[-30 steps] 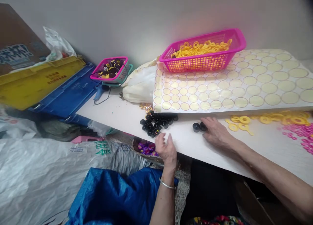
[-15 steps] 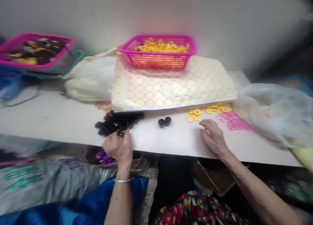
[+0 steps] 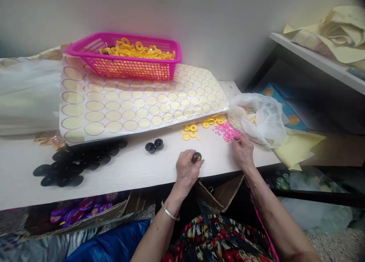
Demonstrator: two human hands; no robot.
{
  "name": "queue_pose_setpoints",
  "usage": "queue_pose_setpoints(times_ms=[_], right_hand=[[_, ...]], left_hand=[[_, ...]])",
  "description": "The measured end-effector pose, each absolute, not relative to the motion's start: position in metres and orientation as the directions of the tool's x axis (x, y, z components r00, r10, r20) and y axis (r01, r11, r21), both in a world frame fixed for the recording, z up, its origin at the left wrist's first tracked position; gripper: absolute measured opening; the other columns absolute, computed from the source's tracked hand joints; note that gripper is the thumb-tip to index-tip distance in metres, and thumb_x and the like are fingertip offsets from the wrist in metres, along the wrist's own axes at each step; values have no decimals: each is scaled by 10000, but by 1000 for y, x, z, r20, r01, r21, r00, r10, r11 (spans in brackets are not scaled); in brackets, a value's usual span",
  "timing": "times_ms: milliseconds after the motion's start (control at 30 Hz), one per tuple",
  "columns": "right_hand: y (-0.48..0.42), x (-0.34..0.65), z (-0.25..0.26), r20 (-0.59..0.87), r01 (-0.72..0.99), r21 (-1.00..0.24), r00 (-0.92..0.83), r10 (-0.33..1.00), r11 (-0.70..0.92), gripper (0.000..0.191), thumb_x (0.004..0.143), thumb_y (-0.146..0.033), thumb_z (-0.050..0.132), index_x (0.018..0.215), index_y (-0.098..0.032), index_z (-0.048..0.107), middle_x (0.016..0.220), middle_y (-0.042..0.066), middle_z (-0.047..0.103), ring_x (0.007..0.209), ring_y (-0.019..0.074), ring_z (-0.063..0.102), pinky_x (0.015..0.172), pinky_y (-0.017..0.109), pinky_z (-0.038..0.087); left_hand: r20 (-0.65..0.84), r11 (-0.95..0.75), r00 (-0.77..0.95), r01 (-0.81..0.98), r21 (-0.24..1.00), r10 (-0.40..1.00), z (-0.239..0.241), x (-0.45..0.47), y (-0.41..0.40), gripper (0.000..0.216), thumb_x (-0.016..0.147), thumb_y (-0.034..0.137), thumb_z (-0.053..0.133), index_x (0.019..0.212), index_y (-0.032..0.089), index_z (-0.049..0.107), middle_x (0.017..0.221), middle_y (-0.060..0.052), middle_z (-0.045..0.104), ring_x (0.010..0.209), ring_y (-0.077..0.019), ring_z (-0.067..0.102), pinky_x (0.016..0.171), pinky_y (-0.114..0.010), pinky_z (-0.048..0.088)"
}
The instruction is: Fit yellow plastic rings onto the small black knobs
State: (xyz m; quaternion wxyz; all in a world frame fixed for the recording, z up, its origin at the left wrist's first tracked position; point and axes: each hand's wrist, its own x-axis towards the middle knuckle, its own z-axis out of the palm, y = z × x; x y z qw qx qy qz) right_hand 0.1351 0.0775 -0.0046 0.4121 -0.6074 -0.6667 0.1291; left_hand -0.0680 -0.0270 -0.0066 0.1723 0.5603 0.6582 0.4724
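Note:
In the head view my left hand (image 3: pixel 186 172) is closed around a small black round cup (image 3: pixel 197 156), its open top facing up with bits of colour inside. My right hand (image 3: pixel 243 151) has its fingers pinched together at the near edge of a pile of tiny pink beads (image 3: pixel 226 131); what is between the fingertips is too small to make out. Yellow ring pieces with short stems (image 3: pixel 192 132) lie just left of the beads. Two black cups (image 3: pixel 154 145) stand together left of my left hand. A heap of similar black pieces (image 3: pixel 68 165) lies farther left.
A pink basket (image 3: pixel 128 66) of yellow rings stands on a sheet of oval stickers (image 3: pixel 137 111). A plastic bag (image 3: pixel 266 121) of coloured beads sits behind my right hand. Yellow paper (image 3: pixel 299 148) lies at right. Below the table's front edge is a box of purple items (image 3: pixel 81 210).
My left hand has come right from the black heap, bringing a black cup. My right hand has moved onto the pink beads, its fingers closing. The view has turned right.

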Motion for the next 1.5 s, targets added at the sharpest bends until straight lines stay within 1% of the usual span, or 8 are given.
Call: queue_pose_setpoints(times_ms=[233,500,667,867,1000,1167,1333,1500], right_hand=[[76,145,-15,320,693,-670,-56,946,268,103,731,-230,513,738,-188,607,717,10,527,676,152,504,644,279,396],[80,137,-14,269,874,-446,-73,960,191,158,791,-217,474,724,-189,614,777,33,551,731,163,508,630,270,353],[77,140,-11,286,901,-319,-203,937,293,163,821,-156,431,773,-179,585,839,64,561,773,179,509,643,276,350],[67,149,-4,181,837,-381,-350,919,393,177,829,-154,409,740,-196,557,806,44,556,748,163,517,648,262,356],[72,151,2,42,873,-407,-277,960,269,162,809,-199,436,720,-198,571,776,41,591,707,163,523,602,260,333],[86,152,8,-71,830,-549,-168,983,102,132,722,-193,498,650,-189,609,664,22,623,676,161,546,603,253,348],[85,159,2,-4,750,-644,-201,980,152,144,732,-222,502,684,-181,633,671,16,628,682,157,557,642,264,385],[77,158,-2,118,766,-577,-264,957,283,119,747,-233,516,733,-195,627,782,29,625,747,164,555,672,270,389]], left_hand=[[241,-82,-240,528,845,940,-15,-40,3,297,603,172,730,871,194,603,802,-14,632,747,-164,536,695,-301,449],[264,-110,-188,582,806,946,-18,-41,2,307,607,195,735,885,183,605,812,-18,640,769,-169,541,713,-301,446],[265,-113,-166,609,785,950,-16,-40,2,264,630,213,716,869,190,604,807,-16,636,775,-170,542,719,-304,443],[263,-120,-152,606,786,953,-17,-41,2,260,627,219,714,863,202,608,802,-8,633,779,-168,541,724,-301,439],[258,-109,-164,606,788,952,-18,-41,3,269,631,234,711,879,202,612,825,-12,638,799,-171,546,741,-304,440],[271,-123,-162,599,791,949,-20,-40,3,272,632,233,712,883,197,613,829,-12,640,800,-166,549,751,-301,442],[259,-111,-169,595,796,951,-22,-41,3,277,625,230,712,884,203,617,831,-10,637,801,-167,553,749,-304,446],[263,-115,-171,592,798,950,-23,-40,3,284,619,238,720,884,209,623,844,-15,637,810,-171,555,756,-309,448]])
